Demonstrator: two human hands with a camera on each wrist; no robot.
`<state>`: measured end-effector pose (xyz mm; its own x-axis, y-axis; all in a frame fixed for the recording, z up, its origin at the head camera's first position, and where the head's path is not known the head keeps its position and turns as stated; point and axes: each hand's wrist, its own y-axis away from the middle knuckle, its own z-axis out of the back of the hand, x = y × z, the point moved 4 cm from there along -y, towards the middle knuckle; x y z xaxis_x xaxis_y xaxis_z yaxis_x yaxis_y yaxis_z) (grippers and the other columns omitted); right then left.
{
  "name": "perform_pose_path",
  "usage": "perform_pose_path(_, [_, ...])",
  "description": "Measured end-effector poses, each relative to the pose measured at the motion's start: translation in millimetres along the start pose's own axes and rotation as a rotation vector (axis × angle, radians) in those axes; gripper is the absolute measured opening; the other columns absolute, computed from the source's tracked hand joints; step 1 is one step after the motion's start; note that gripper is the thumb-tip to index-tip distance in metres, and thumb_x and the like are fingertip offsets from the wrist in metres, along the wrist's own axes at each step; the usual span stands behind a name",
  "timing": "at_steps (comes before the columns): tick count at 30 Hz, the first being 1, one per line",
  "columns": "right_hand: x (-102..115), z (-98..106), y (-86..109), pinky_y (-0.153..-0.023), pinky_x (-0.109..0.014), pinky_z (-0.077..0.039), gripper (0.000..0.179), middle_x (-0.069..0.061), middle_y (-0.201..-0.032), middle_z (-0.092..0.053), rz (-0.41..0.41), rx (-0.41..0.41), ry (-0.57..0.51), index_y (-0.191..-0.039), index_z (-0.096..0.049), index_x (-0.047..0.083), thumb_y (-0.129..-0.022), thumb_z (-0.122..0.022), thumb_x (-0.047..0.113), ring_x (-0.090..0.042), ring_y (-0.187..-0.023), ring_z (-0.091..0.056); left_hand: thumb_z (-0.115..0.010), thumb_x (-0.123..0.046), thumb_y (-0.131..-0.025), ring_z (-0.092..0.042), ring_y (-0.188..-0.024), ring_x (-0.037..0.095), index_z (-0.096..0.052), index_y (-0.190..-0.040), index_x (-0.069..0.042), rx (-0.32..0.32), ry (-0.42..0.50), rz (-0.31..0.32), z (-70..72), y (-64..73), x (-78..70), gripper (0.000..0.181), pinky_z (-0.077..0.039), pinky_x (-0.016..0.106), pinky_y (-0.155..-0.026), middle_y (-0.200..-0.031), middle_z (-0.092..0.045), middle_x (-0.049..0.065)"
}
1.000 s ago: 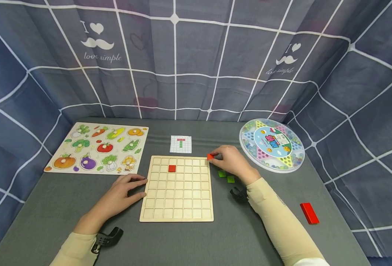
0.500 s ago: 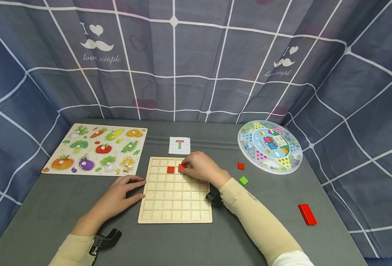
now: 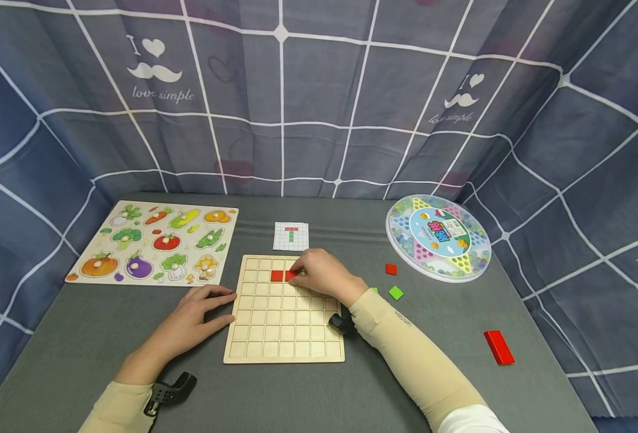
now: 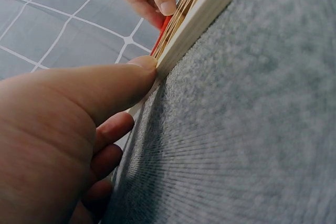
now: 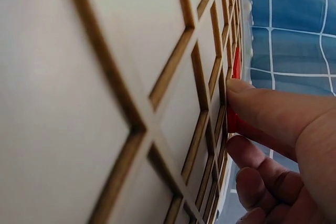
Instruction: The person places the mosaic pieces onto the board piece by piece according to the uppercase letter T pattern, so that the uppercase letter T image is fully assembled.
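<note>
A wooden grid board [image 3: 283, 328] lies in front of me in the head view. My left hand [image 3: 196, 317] rests fingertips and thumb against its left edge; the left wrist view has the thumb [image 4: 139, 69] touching the rim. Over the board's upper part, my right hand [image 3: 324, 275] pinches a red square tile [image 3: 290, 275] between thumb and fingers, down at the grid. Directly left of that tile sits another red square tile [image 3: 276, 275] in a cell. In the right wrist view, the pinched tile's red edge [image 5: 231, 120] shows beneath the thumb.
Right of the board lie a red tile [image 3: 391, 269], a green tile [image 3: 396, 293] and another, partly hidden green one. Farther right is a red bar [image 3: 499, 347]. Behind are a pattern card [image 3: 291, 243], a vegetable puzzle [image 3: 151, 255] and a round game box [image 3: 439, 237].
My right hand has carried a red tile leftward from beside the board's upper right corner, then lowered it beside the red tile on the grid. My left hand has stayed at the edge.
</note>
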<state>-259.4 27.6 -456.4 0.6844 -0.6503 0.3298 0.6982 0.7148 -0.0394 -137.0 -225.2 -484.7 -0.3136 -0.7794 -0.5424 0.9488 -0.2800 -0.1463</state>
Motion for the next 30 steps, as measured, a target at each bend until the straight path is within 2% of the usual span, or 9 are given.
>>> perform_pose_path(10, [0.6,-1.0,-1.1,-0.065,-0.023,-0.046,0.025,0.009,-0.092,-0.067,0.006,-0.007,0.0,-0.105,-0.079,0.019,-0.086,-0.079,0.035,-0.005,-0.079,-0.055,-0.076,-0.032,-0.089,-0.044,-0.124,0.027,-0.067,-0.13,-0.014,0.007,-0.007,0.01,0.6,0.6,0.0,0.046,-0.035,0.054,-0.1,-0.129,-0.056,0.003])
perform_pose_path(15, [-1.6,1.5,2.9,-0.072,-0.024,-0.048,0.028,0.006,-0.092,-0.068,0.027,-0.028,-0.026,-0.107,-0.077,0.015,-0.086,-0.079,0.034,-0.009,-0.081,-0.058,-0.076,-0.033,-0.089,-0.044,-0.124,0.027,-0.067,-0.13,-0.015,0.013,-0.005,0.02,-0.6,-0.4,0.4,0.046,-0.034,0.055,-0.1,-0.129,-0.056,0.003])
perform_pose_path(19, [-8.3,6.9,7.5,-0.079,-0.027,-0.049,0.034,0.002,-0.1,-0.069,0.023,-0.056,-0.054,-0.113,-0.075,0.012,-0.087,-0.078,0.034,-0.011,-0.088,-0.062,-0.076,-0.034,-0.089,-0.044,-0.123,0.027,-0.068,-0.13,-0.015,0.014,-0.006,0.027,-1.2,-0.7,0.7,0.046,-0.034,0.055,-0.1,-0.129,-0.056,0.002])
perform_pose_path(26, [-30.0,23.0,25.0,-0.083,-0.031,-0.05,0.035,-0.001,-0.111,-0.068,-0.041,-0.099,-0.111,-0.121,-0.073,0.012,-0.09,-0.074,0.029,-0.015,-0.098,-0.063,-0.076,-0.034,-0.089,-0.045,-0.122,0.028,-0.068,-0.13,-0.014,0.006,-0.01,0.012,-1.1,-0.2,-0.5,0.047,-0.035,0.055,-0.099,-0.128,-0.057,0.004])
perform_pose_path(30, [-45.7,32.1,39.8,-0.074,-0.031,-0.049,0.037,-0.001,-0.11,-0.067,-0.106,-0.119,-0.127,-0.124,-0.071,0.013,-0.091,-0.074,0.03,-0.014,-0.086,-0.06,-0.076,-0.033,-0.089,-0.044,-0.122,0.028,-0.068,-0.13,-0.014,0.011,-0.012,0.018,-0.8,0.1,-0.7,0.047,-0.035,0.055,-0.099,-0.129,-0.057,0.004])
